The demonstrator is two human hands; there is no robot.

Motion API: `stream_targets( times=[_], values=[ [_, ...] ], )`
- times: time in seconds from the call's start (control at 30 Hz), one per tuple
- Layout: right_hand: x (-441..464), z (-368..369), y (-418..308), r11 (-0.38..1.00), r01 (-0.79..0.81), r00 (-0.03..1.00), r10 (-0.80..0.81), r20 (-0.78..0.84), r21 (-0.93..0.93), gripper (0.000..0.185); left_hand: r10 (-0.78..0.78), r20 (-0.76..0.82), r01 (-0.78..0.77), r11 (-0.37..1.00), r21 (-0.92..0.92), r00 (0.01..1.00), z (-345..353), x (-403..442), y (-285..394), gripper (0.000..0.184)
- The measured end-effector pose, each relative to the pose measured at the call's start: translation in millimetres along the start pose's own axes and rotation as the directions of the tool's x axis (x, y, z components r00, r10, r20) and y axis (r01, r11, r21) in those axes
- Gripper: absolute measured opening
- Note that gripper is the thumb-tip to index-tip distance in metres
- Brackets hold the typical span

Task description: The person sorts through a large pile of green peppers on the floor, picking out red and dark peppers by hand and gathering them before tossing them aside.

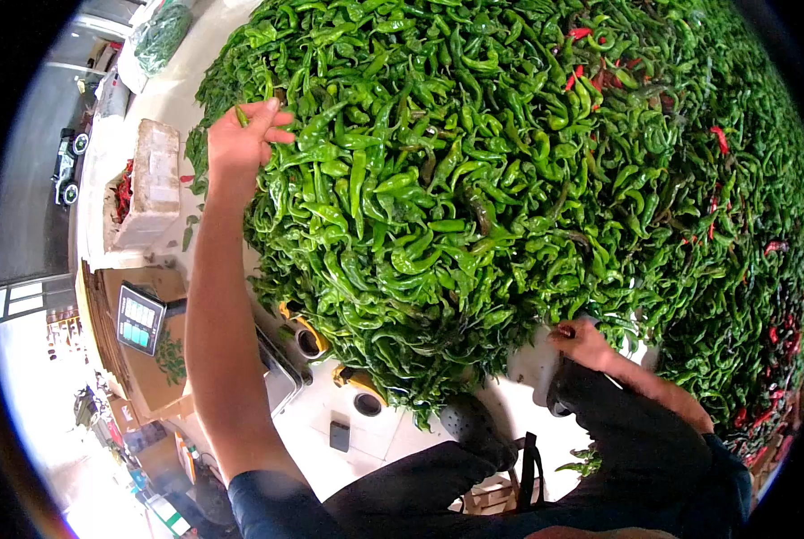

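Observation:
A large heap of green chili peppers point(402, 207) fills the middle of the head view. At its upper left edge is my left hand point(244, 144), thumb and forefinger closed together and the other fingers apart. A small green chili pepper point(242, 116) shows in its grasp. My right hand point(586, 346) is low beside the heap's bottom edge, near my knee. Its fingertips are pinched on a small dark reddish-brown piece point(564, 332) that looks like a discoloured pepper, partly hidden by the fingers.
Red peppers point(720, 140) are scattered through the right side. A white foam box point(157, 180) holds red peppers at left. Below it, a digital scale display point(139, 319) stands by cardboard. Yellow-and-black slippers point(362, 395) and a phone point(340, 436) lie on the floor.

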State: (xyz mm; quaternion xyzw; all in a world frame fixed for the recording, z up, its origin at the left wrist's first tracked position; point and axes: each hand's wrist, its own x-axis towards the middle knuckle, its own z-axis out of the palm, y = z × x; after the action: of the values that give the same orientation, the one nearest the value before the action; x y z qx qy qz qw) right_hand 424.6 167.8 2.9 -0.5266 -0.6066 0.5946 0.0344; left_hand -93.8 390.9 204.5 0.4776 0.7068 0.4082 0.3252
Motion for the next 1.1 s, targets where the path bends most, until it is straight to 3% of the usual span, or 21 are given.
stream_targets(
  times=[0.1, 0.17, 0.2, 0.27, 0.3, 0.37, 0.43, 0.47, 0.57, 0.6, 0.7, 0.73, 0.77, 0.83, 0.87, 0.9, 0.97, 1.0, 1.03, 1.07, 1.1],
  values=[
    [8.8, -30.2, -82.5, 0.927, -0.311, 0.950, 0.311, 0.038, 0.209, 0.034, 0.010, 0.106, 0.003, 0.993, -0.119, 0.994, 19.8, -44.3, 17.2, 0.029],
    [23.6, -38.0, -90.3, 0.852, -0.127, 0.992, 0.120, 0.046, 0.508, 0.032, 0.098, 0.210, -0.037, 0.960, -0.276, 0.973, 58.8, -98.9, 15.2, 0.026],
    [28.0, -39.9, -106.5, 0.808, -0.069, 0.997, 0.071, 0.019, 0.586, 0.029, -0.241, 0.242, 0.271, 0.957, -0.101, 0.940, 84.7, -125.1, 33.3, 0.024],
    [37.9, -36.4, -133.0, 0.702, 0.030, 1.000, -0.022, -0.019, 0.712, 0.026, -0.265, 0.440, 0.285, 0.958, 0.021, 0.858, 131.0, -175.1, 27.0, 0.023],
    [39.1, -31.4, -141.5, 0.674, 0.051, 0.999, -0.039, -0.034, 0.737, 0.025, -0.266, 0.462, 0.257, 0.963, 0.083, 0.846, 158.0, -199.9, 16.3, 0.023],
    [29.9, -25.0, -161.0, 0.545, -0.123, 0.992, 0.096, 0.084, 0.829, 0.023, 0.206, 0.396, -0.213, 0.977, -0.026, 0.895, 208.3, -242.6, -18.3, 0.018],
    [27.0, -17.2, -144.8, 0.458, -0.179, 0.983, 0.114, 0.142, 0.871, 0.021, 0.384, 0.378, -0.488, 0.842, 0.232, 0.842, 228.3, -263.6, -16.9, 0.013],
    [27.5, -14.0, -128.2, 0.439, -0.192, 0.980, 0.127, 0.151, 0.877, 0.020, 0.342, 0.415, -0.470, 0.844, 0.259, 0.843, 236.5, -270.2, -25.0, 0.015],
    [24.0, -16.0, -92.8, 0.653, -0.225, 0.974, 0.139, 0.177, 0.724, 0.018, 0.324, 0.474, -0.508, 0.792, 0.337, 0.819, 258.9, -284.1, -36.4, 0.019],
    [21.4, -16.6, -88.3, 0.756, -0.241, 0.970, 0.192, 0.147, 0.608, 0.017, 0.294, 0.529, -0.509, 0.798, 0.322, 0.796, 266.3, -285.0, -41.8, 0.035],
    [20.0, -25.0, -69.3, 0.824, -0.264, 0.964, 0.221, 0.145, 0.502, 0.022, 0.040, 0.601, -0.345, 0.848, 0.402, 0.799, 281.7, -273.7, -25.6, 0.050],
    [15.9, -33.2, -77.1, 0.850, -0.286, 0.958, 0.271, 0.096, 0.443, 0.026, -0.065, 0.640, -0.265, 0.875, 0.405, 0.765, 290.2, -268.4, -22.7, 0.064],
    [17.4, -36.8, -63.9, 0.868, -0.207, 0.978, 0.194, 0.076, 0.451, 0.028, -0.051, 0.681, -0.274, 0.892, 0.360, 0.730, 296.4, -263.1, -21.4, 0.062],
    [22.3, -45.6, -35.6, 0.963, 0.114, 0.990, -0.089, -0.111, 0.244, 0.031, -0.013, 0.750, -0.283, 0.921, 0.266, 0.662, 306.5, -249.3, -14.4, 0.059],
    [16.7, -56.0, -42.0, 0.920, 0.012, 0.989, 0.047, -0.141, 0.392, 0.032, -0.164, 0.816, -0.112, 0.957, 0.269, 0.554, 301.7, -234.9, 8.9, 0.060],
    [7.6, -72.8, -47.2, 0.831, -0.146, 0.970, 0.227, -0.088, 0.537, 0.027, -0.127, 0.826, -0.096, 0.972, 0.213, 0.550, 301.0, -229.9, 12.4, 0.062],
    [-1.0, -87.7, -40.0, 0.463, 0.044, 0.946, 0.265, -0.186, 0.885, 0.023, -0.143, 0.811, 0.016, 0.987, 0.163, 0.567, 296.0, -225.3, 10.0, 0.059],
    [-13.0, -96.9, -37.5, 0.379, 0.127, 0.941, 0.245, -0.232, 0.917, 0.024, -0.170, 0.804, 0.156, 0.983, 0.097, 0.570, 291.4, -224.7, 3.5, 0.049],
    [-28.5, -106.4, -36.9, 0.294, 0.217, 0.929, 0.232, -0.290, 0.931, 0.025, -0.360, 0.816, 0.326, 0.919, 0.224, 0.453, 275.3, -217.0, 38.2, 0.037],
    [-46.7, -111.0, -35.4, 0.226, 0.260, 0.913, 0.260, -0.316, 0.939, 0.029, -0.362, 0.814, 0.356, 0.912, 0.206, 0.455, 265.3, -216.9, 49.1, 0.030],
    [-71.3, -114.8, -29.3, 0.199, 0.290, 0.907, 0.254, -0.335, 0.936, 0.030, -0.277, 0.812, 0.417, 0.908, 0.046, 0.514, 262.0, -221.1, 43.7, 0.028]
  ],
)
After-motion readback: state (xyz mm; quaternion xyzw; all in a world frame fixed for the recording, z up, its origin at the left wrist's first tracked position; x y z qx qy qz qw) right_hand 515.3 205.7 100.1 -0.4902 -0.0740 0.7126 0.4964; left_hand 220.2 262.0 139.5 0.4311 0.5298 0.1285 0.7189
